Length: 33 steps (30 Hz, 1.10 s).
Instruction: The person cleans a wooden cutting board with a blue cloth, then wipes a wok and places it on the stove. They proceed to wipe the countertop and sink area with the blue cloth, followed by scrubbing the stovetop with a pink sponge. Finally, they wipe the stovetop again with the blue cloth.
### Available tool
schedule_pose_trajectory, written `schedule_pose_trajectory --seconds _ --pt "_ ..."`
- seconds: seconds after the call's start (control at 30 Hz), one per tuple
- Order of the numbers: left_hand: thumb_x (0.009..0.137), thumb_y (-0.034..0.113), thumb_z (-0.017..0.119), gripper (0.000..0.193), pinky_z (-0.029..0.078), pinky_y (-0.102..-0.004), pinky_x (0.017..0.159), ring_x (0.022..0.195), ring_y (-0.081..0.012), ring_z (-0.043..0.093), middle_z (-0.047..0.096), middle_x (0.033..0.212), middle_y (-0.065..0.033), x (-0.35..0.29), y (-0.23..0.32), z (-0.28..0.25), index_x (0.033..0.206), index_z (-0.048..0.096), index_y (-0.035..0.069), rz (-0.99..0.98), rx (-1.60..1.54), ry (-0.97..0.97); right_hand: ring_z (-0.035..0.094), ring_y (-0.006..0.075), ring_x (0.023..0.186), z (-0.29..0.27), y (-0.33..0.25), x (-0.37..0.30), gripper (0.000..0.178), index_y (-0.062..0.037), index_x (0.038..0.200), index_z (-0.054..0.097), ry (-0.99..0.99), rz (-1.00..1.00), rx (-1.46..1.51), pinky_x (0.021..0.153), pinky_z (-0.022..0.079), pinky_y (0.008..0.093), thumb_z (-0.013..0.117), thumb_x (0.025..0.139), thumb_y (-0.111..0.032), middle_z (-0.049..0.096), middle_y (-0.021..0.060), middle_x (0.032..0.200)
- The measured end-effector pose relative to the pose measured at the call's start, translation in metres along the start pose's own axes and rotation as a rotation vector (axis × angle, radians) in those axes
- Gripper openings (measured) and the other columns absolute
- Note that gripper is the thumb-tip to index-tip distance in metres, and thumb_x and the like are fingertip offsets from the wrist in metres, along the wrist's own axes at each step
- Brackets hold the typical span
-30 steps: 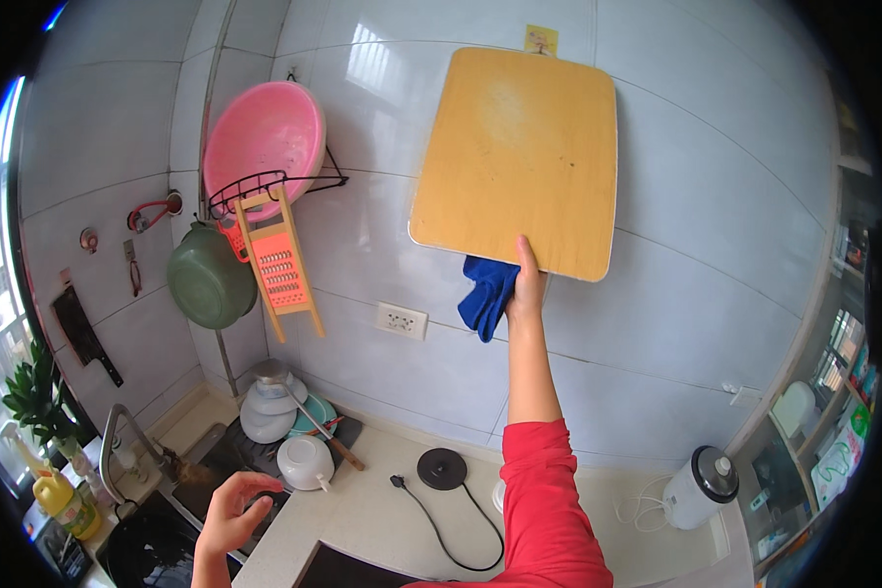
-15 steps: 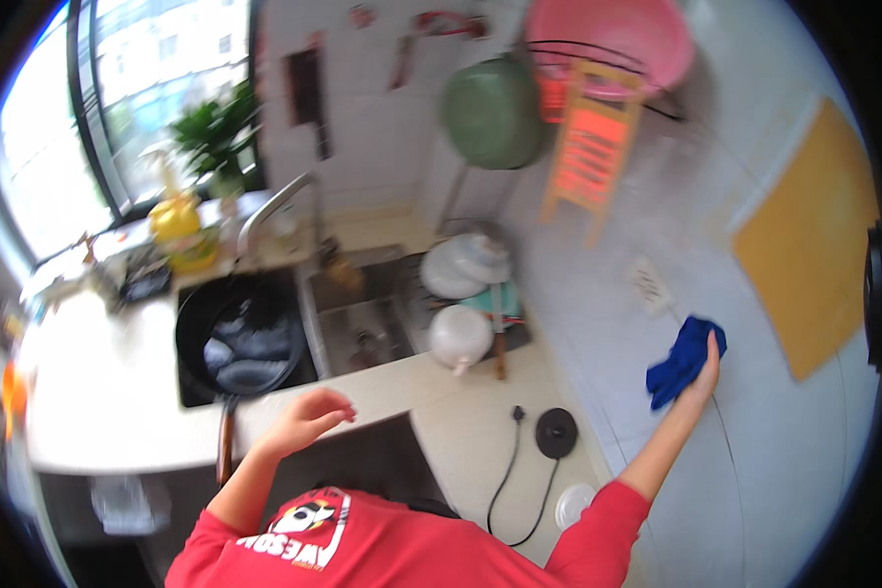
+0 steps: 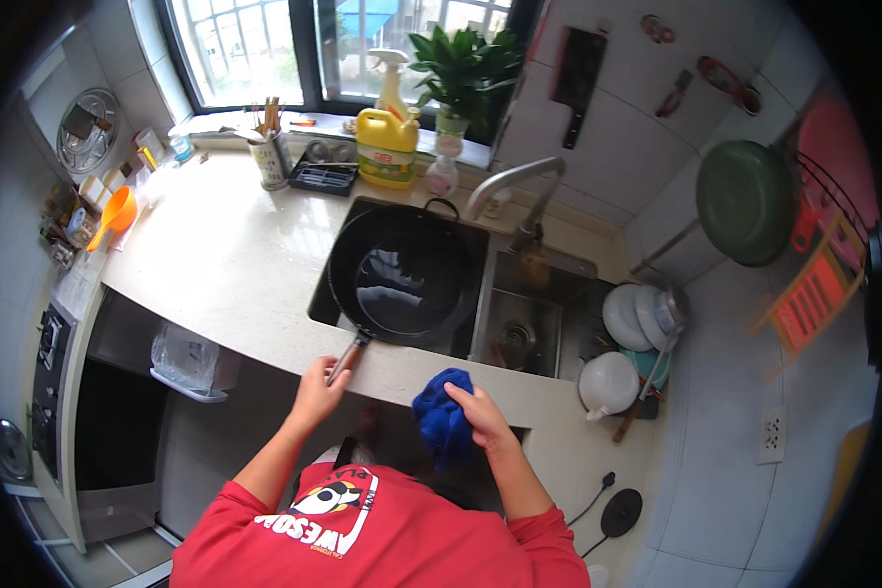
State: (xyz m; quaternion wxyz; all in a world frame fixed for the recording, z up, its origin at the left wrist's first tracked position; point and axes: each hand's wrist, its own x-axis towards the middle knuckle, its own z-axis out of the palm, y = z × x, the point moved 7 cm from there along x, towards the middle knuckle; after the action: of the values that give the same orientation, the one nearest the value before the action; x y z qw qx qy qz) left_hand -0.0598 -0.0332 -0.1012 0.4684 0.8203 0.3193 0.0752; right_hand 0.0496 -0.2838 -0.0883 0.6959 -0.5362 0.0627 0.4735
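At the L sink basin (image 3: 321,308), blk pan (image 3: 392,284) sits w/ brown handle (image 3: 347,359) pointing twd person, reaching front edge of worktop (image 3: 216,265). L hand (image 3: 316,394) is at handle's end, grip closed on it. R hand (image 3: 482,419) is nearby, grip pinched on bunched blue cloth (image 3: 439,416), held by same edge. Faucet (image 3: 524,178) stands behind R basin (image 3: 524,312); white bowls (image 3: 629,318) R of that.
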Motion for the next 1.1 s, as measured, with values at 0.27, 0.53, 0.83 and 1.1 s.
schedule_pose_trajectory --seconds 0.27,0.53,0.83,1.1 --pt "0.086 0.031 0.061 0.034 0.050 -0.0366 0.080 0.085 -0.0217 0.061 0.063 0.090 -0.0098 0.009 -0.112 0.046 0.101 0.057 0.001 -0.780 -0.765 -1.011 0.063 0.0300 0.085 0.078 0.126 0.144 0.041 0.0015 0.104 0.054 0.091 0.310 0.398 0.078 0.051 0.0447 0.035 0.098 -0.034 0.062 0.0153 0.096" --pt "0.083 0.006 0.053 0.020 0.038 -0.0264 0.051 0.045 -0.0089 0.041 0.043 0.054 -0.0006 -0.005 -0.109 0.082 0.065 0.044 0.008 -0.967 -1.116 -1.166 0.059 0.0141 0.067 0.084 0.121 0.175 0.031 -0.0034 0.090 0.061 0.133 0.273 -0.197 0.063 0.050 0.0294 0.065 0.084 -0.034 0.063 0.0050 0.081" --pt "0.072 -0.001 0.052 0.012 0.040 -0.0295 0.046 0.042 -0.0156 0.044 0.041 0.050 -0.0051 0.003 -0.059 0.043 0.066 0.043 0.004 -0.766 -0.862 -0.964 0.055 0.0121 0.067 0.123 0.102 0.164 0.022 -0.0067 0.086 0.060 0.205 0.153 -0.113 0.063 0.046 0.0284 0.072 0.071 -0.017 0.059 0.0021 0.076" --pt "0.070 -0.001 0.055 0.012 0.042 -0.0299 0.045 0.043 -0.0160 0.048 0.047 0.053 -0.0060 0.003 -0.024 0.029 0.076 0.045 0.003 -0.661 -0.536 -0.785 0.055 0.0121 0.069 0.127 0.092 0.151 0.021 -0.0069 0.084 0.057 0.065 0.158 0.066 0.064 0.046 0.0277 0.070 0.071 -0.016 0.057 0.0025 0.076"
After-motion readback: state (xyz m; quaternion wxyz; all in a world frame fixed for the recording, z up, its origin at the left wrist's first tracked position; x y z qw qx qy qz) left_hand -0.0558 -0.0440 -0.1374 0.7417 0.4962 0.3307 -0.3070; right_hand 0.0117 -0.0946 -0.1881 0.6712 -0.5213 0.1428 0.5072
